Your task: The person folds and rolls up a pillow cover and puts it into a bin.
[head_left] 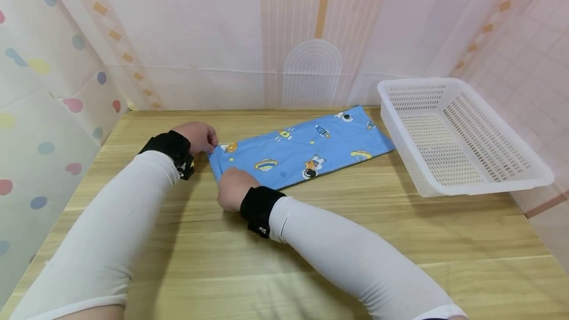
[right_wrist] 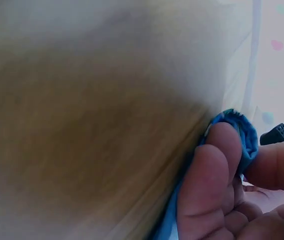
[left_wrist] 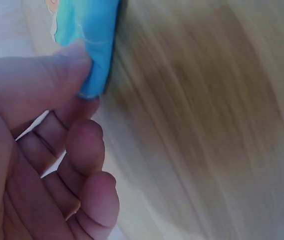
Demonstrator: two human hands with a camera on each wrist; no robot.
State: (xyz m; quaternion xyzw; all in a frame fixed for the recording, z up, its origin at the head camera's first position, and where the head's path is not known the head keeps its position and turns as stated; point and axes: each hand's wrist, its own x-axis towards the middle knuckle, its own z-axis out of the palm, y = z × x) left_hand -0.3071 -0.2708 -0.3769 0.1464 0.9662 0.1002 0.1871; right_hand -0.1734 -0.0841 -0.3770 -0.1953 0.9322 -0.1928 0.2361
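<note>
A blue cloth (head_left: pixel 289 149) printed with astronauts, rockets and planets lies folded into a long strip, slanting across the table. At its left end, my left hand (head_left: pixel 197 136) pinches the far corner between thumb and forefinger; the left wrist view shows the cloth's edge (left_wrist: pixel 99 55) caught there, the other fingers loosely bent below. My right hand (head_left: pixel 236 189) grips the near corner of that same end. In the right wrist view the end of the cloth (right_wrist: pixel 249 137) is curled over in a small roll between thumb and fingers.
A white plastic basket (head_left: pixel 484 189) with slotted walls stands at the right, close to the cloth's right end. The wooden table (head_left: pixel 213 270) meets a patterned curtain (head_left: pixel 200 28) at the back. A dotted curtain (head_left: pixel 53 127) borders the left side.
</note>
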